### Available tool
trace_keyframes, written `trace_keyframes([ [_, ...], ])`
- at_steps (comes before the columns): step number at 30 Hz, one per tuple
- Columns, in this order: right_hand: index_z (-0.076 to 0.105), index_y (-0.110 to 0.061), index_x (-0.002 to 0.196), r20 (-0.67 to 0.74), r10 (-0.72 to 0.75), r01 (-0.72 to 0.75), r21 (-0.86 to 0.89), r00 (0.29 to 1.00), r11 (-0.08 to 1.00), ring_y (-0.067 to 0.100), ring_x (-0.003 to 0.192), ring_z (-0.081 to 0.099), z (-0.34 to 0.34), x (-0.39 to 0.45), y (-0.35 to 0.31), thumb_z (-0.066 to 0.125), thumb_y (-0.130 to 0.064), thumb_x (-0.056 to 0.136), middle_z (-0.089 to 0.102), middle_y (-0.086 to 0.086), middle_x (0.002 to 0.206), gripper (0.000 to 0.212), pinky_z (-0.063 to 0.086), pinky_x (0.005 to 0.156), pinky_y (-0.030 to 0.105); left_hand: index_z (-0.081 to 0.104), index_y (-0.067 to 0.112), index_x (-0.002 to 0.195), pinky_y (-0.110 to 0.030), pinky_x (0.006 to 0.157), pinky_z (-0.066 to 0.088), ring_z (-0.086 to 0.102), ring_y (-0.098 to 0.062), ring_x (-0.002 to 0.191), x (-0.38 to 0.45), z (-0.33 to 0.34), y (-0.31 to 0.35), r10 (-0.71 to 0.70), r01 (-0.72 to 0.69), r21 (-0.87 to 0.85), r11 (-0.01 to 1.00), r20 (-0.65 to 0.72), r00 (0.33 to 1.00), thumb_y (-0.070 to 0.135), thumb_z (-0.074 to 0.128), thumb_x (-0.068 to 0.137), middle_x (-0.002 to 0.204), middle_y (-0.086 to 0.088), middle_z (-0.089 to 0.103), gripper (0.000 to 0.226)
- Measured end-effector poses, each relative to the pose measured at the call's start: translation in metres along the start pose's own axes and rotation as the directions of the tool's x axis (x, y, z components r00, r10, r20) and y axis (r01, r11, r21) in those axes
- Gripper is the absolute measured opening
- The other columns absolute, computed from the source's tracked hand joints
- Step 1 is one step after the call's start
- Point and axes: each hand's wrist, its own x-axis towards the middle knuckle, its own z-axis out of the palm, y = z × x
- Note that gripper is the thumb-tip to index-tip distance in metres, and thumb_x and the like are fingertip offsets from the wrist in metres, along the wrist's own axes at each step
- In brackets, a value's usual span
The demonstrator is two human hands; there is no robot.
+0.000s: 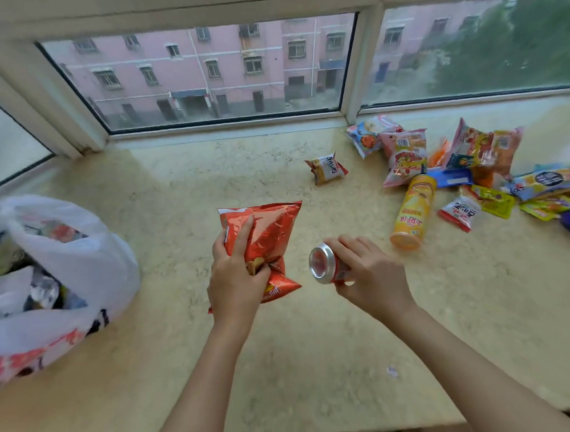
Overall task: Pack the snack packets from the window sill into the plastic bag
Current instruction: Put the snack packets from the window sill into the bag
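My left hand (235, 277) grips a red chip packet (271, 232) above the middle of the marble window sill (179, 174). My right hand (369, 271) holds a red drink can (324, 263) on its side, its silver end facing me. The white plastic bag (85, 264) lies open at the left edge, with several packets inside. A pile of snack packets (482, 157) lies at the right. A yellow chip tube (412, 211) lies on its side at the pile's near edge. One small packet (327, 168) sits apart from the pile.
The window frame (229, 129) and glass run along the back of the sill. The sill's front edge (478, 416) is at the lower right. A small white scrap (392, 371) lies on the sill between my forearms.
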Motion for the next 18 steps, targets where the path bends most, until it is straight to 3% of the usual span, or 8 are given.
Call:
trace_keyframes([
  [10,0.057,-0.029,0.123,-0.092,-0.095,0.107,0.126,0.991,0.986,0.021,0.097,0.061,-0.118,-0.023,-0.092,0.076,-0.018,0.053,0.062,-0.009,0.11,0.074,0.052,0.053,0.032,0.021,0.056,0.142,-0.038,0.076,0.053,0.049,-0.023,0.121,-0.101,-0.133,0.031,-0.033,0.03,-0.021,0.999,-0.149,0.988,0.026,0.074,0.075,0.149,0.0,0.028,0.09],
  [18,0.056,-0.033,0.127,-0.094,-0.028,0.053,0.276,0.995,0.96,0.017,0.104,0.061,-0.135,-0.038,-0.174,0.082,-0.019,0.051,0.063,-0.009,0.116,0.082,0.052,0.061,0.028,0.021,0.056,0.143,-0.044,0.078,0.056,0.042,-0.02,0.129,-0.163,-0.189,0.008,-0.095,0.101,0.018,0.995,-0.199,0.975,0.031,0.073,0.077,0.152,0.002,0.025,0.087],
])
